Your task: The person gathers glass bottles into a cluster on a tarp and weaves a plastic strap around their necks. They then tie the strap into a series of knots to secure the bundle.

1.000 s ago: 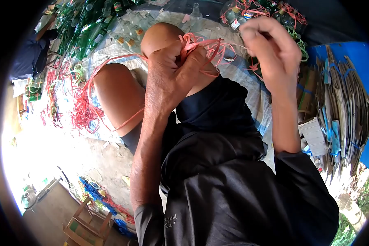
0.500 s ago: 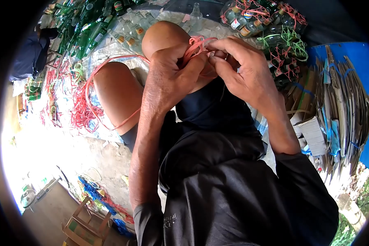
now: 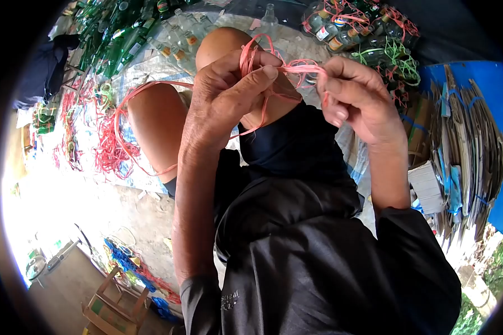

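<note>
Pink plastic twine (image 3: 299,69) stretches between my two hands, above my knee. My left hand (image 3: 229,89) pinches a looped bundle of it between thumb and fingers, with loops standing up over the fingertips. To the right, my right hand (image 3: 360,95) has its fingers curled round the other end of the strands, and a short bit of twine hangs by the fingers. One loose strand runs from the left hand across my other knee toward a pink and red twine heap (image 3: 114,151) on the ground. Part of the bundle is hidden by the left fingers.
Green glass bottles (image 3: 131,42) and clear bottles (image 3: 184,39) lie beyond my knees. Bottles tied in twine (image 3: 346,28) stand at the top right. Stacked flattened cardboard (image 3: 464,145) is at my right. A wooden stool (image 3: 114,304) and blue twine (image 3: 123,257) are at the lower left.
My right hand has moved right, away from the left, drawing the pink strands out between them. The left hand has shifted slightly left, still pinching the bundle.
</note>
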`<control>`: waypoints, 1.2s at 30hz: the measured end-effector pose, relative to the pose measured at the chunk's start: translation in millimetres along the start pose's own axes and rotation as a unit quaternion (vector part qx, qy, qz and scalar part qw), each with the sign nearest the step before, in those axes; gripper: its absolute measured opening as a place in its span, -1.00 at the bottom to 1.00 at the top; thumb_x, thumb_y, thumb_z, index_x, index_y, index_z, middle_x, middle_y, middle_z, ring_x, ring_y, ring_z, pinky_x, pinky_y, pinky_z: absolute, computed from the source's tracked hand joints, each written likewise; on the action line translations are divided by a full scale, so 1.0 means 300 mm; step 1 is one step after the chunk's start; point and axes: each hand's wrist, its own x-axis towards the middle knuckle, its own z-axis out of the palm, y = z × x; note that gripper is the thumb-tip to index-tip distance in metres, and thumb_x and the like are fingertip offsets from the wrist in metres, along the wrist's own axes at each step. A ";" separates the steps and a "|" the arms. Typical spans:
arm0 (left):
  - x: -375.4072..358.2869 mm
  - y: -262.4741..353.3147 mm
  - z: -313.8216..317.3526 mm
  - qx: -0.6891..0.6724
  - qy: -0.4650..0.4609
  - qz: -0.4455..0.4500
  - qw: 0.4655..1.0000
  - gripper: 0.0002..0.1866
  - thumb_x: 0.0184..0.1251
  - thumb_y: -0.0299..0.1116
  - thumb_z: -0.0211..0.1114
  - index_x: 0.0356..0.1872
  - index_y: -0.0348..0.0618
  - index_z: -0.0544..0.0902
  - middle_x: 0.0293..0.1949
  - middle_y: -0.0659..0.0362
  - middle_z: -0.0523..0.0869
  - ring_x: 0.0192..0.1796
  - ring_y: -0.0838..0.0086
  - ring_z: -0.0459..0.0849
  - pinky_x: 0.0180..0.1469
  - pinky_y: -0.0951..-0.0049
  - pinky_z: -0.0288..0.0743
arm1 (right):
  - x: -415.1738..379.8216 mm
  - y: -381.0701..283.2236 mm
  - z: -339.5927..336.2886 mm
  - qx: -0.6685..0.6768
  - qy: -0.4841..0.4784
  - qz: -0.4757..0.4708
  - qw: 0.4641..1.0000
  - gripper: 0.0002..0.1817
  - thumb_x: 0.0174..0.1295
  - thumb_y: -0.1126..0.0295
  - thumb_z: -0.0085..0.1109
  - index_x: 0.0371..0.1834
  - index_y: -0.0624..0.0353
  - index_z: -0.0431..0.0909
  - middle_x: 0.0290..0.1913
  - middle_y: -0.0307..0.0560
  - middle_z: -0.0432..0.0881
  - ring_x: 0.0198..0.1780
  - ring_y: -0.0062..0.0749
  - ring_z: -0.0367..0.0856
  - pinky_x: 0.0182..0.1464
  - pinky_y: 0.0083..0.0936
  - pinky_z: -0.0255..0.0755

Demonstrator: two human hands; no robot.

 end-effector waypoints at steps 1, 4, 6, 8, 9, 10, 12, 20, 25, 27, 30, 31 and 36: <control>-0.001 -0.003 0.003 -0.017 0.001 -0.001 1.000 -0.86 0.52 -0.44 0.37 -0.04 -0.26 0.79 -0.44 0.35 0.67 -0.46 0.77 0.44 -0.41 0.67 0.25 | -0.001 0.001 -0.013 0.016 0.005 -0.007 1.000 -0.86 0.46 0.45 0.28 -0.07 0.31 0.67 -0.43 -0.28 0.60 -0.50 -0.71 0.45 -0.45 -0.64 0.40; -0.006 -0.011 0.000 -0.046 -0.004 0.000 0.999 -0.87 0.53 -0.43 0.38 -0.06 -0.26 0.80 -0.48 0.38 0.62 -0.51 0.78 0.37 -0.46 0.65 0.16 | -0.008 0.001 -0.061 0.048 -0.013 -0.034 0.998 -0.86 0.48 0.43 0.23 -0.10 0.30 0.66 -0.42 -0.28 0.58 -0.52 -0.68 0.41 -0.47 -0.59 0.34; -0.008 -0.013 -0.007 -0.058 -0.004 -0.002 0.998 -0.86 0.53 -0.42 0.38 -0.08 -0.26 0.80 -0.49 0.38 0.60 -0.52 0.77 0.35 -0.47 0.64 0.15 | -0.015 -0.011 -0.050 0.066 0.011 -0.044 0.997 -0.85 0.48 0.39 0.22 -0.16 0.27 0.63 -0.41 -0.27 0.56 -0.54 -0.68 0.36 -0.48 -0.59 0.28; -0.007 -0.013 -0.016 -0.069 0.000 -0.011 0.998 -0.86 0.54 -0.41 0.37 -0.08 -0.26 0.81 -0.51 0.38 0.58 -0.53 0.76 0.35 -0.47 0.63 0.15 | -0.015 -0.020 -0.064 0.094 0.005 -0.054 0.994 -0.84 0.47 0.37 0.22 -0.20 0.25 0.60 -0.42 -0.28 0.51 -0.55 -0.68 0.33 -0.49 -0.60 0.25; -0.006 -0.012 -0.017 -0.067 0.000 -0.010 0.998 -0.85 0.54 -0.40 0.37 -0.08 -0.27 0.81 -0.52 0.38 0.56 -0.53 0.76 0.35 -0.47 0.62 0.16 | -0.018 -0.026 -0.073 0.108 0.001 -0.060 0.992 -0.83 0.46 0.36 0.23 -0.22 0.24 0.59 -0.43 -0.28 0.49 -0.55 -0.68 0.32 -0.50 -0.60 0.24; -0.006 -0.008 -0.019 -0.065 -0.001 -0.010 0.998 -0.84 0.55 -0.39 0.37 -0.08 -0.27 0.81 -0.52 0.38 0.55 -0.53 0.75 0.35 -0.46 0.62 0.17 | -0.023 -0.041 -0.081 0.101 0.000 -0.058 0.993 -0.82 0.46 0.33 0.21 -0.24 0.21 0.55 -0.43 -0.30 0.44 -0.54 -0.68 0.28 -0.50 -0.60 0.21; -0.004 -0.010 -0.028 -0.069 -0.001 -0.001 0.998 -0.82 0.55 -0.37 0.36 -0.05 -0.28 0.80 -0.50 0.35 0.59 -0.51 0.74 0.37 -0.45 0.61 0.19 | -0.035 -0.066 -0.084 0.085 -0.001 -0.064 0.994 -0.78 0.48 0.27 0.23 -0.23 0.17 0.48 -0.39 -0.33 0.40 -0.52 -0.70 0.26 -0.51 -0.64 0.19; -0.005 -0.019 -0.010 -0.077 0.041 0.035 0.996 -0.70 0.56 -0.34 0.33 0.13 -0.35 0.73 -0.14 0.11 0.87 -0.38 0.67 0.58 -0.32 0.62 0.41 | -0.066 -0.122 -0.107 0.097 -0.069 -0.128 0.985 -0.81 0.51 0.26 0.19 -0.19 0.13 0.48 -0.37 -0.34 0.44 -0.50 -0.69 0.28 -0.48 -0.66 0.21; -0.022 0.008 -0.033 0.065 0.076 0.036 0.994 -0.70 0.57 -0.35 0.28 0.14 -0.34 0.72 -0.22 0.10 0.85 -0.37 0.62 0.65 -0.25 0.58 0.53 | -0.067 -0.134 -0.090 0.076 -0.115 -0.155 0.978 -0.75 0.57 0.22 0.09 -0.25 0.12 0.45 -0.36 -0.36 0.42 -0.51 -0.71 0.26 -0.47 -0.67 0.20; -0.035 0.021 -0.039 0.132 0.077 0.045 0.987 -0.69 0.58 -0.34 0.27 0.14 -0.35 0.71 -0.25 0.10 0.83 -0.38 0.60 0.65 -0.25 0.55 0.55 | -0.063 -0.139 -0.091 0.065 -0.121 -0.173 0.975 -0.75 0.58 0.23 0.07 -0.25 0.12 0.42 -0.34 -0.35 0.41 -0.49 -0.71 0.27 -0.46 -0.67 0.21; -0.050 0.030 -0.048 0.184 0.079 0.058 0.978 -0.69 0.55 -0.33 0.30 0.12 -0.35 0.69 -0.29 0.13 0.81 -0.41 0.57 0.65 -0.26 0.47 0.58 | -0.062 -0.148 -0.092 0.072 -0.101 -0.188 0.974 -0.78 0.59 0.25 0.05 -0.21 0.12 0.42 -0.32 -0.35 0.40 -0.46 -0.71 0.28 -0.45 -0.67 0.23; -0.055 0.035 -0.052 0.213 0.078 0.079 0.971 -0.69 0.54 -0.33 0.31 0.13 -0.34 0.69 -0.25 0.13 0.81 -0.40 0.56 0.66 -0.25 0.45 0.58 | -0.064 -0.150 -0.094 0.077 -0.089 -0.192 0.974 -0.79 0.60 0.26 0.04 -0.19 0.13 0.42 -0.32 -0.34 0.39 -0.45 -0.71 0.29 -0.45 -0.67 0.24; -0.093 0.040 -0.048 0.345 0.098 0.155 0.921 -0.63 0.42 -0.34 0.40 0.16 -0.29 0.68 -0.04 0.08 0.78 -0.38 0.48 0.66 -0.27 0.43 0.55 | -0.056 -0.164 -0.077 0.062 -0.109 -0.215 0.969 -0.80 0.59 0.28 0.04 -0.18 0.15 0.41 -0.31 -0.32 0.39 -0.44 -0.69 0.28 -0.43 -0.66 0.28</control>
